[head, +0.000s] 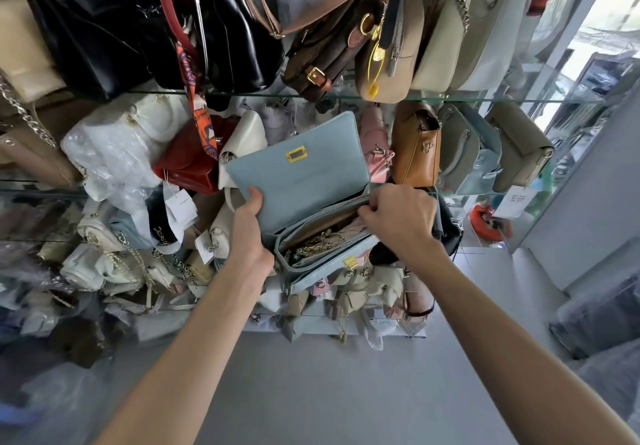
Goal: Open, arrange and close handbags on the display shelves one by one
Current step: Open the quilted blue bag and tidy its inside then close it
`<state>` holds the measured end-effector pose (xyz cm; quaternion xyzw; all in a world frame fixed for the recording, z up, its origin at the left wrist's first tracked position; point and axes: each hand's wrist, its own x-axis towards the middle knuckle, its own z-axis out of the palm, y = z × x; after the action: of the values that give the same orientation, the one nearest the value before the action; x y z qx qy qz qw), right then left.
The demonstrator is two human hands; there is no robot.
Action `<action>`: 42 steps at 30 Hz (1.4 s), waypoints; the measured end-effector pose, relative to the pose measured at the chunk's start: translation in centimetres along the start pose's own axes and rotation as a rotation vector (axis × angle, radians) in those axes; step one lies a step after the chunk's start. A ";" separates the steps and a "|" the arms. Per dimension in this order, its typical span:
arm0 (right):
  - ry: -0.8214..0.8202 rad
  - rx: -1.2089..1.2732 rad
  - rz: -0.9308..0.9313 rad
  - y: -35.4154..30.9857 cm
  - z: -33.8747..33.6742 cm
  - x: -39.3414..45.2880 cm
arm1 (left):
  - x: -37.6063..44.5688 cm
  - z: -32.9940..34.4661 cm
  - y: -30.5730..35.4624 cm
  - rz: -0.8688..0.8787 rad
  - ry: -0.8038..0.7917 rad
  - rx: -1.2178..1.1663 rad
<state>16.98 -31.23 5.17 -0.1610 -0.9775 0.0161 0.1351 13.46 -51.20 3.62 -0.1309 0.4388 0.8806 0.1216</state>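
2 hands grip the blue handbag point(311, 202): left point(249, 226) lifts flap, right point(398, 216) pinches rim.

Blue handbag point(298, 181): matt, finely grained leather-like surface; gold metal clasp point(296, 155) and chain point(320, 242). Shelf point(450, 99): clear glass. Black bags point(221, 29): glossy.

One view only, worn on the head, wide-angle with edges bowed. Looks forward and steeply down over both forearms, close enough to fill the middle with the left hand point(250, 226), the right hand point(398, 216) and the open blue handbag point(304, 181). Faces glass shelves point(450, 99) stacked with bags, top rows bending overhead, grey floor point(329, 392) below at the bottom edge. Bright window point(602, 29) off at the upper right. No second view to share anything with.
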 end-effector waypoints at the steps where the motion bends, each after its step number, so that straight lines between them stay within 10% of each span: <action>1: 0.010 0.023 0.025 0.5 -0.1 0.2 | 0.0 -0.1 0.2 -0.002 -0.005 -0.001; 24: -0.038 0.043 0.073 -1.0 1.4 -1.9 | -1.1 -0.1 -0.9 -0.035 0.002 0.027; 31: -0.242 0.347 -0.156 -5.1 1.6 -5.6 | -1.1 1.5 -2.6 -0.047 -0.028 0.043; 42: -0.137 0.661 -0.199 -1.4 1.3 -3.9 | -0.4 1.0 -1.8 -0.015 -0.021 0.054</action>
<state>19.80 -33.77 3.00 -0.0113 -0.9372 0.3290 0.1150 14.31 -49.39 2.95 -0.1218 0.4601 0.8689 0.1363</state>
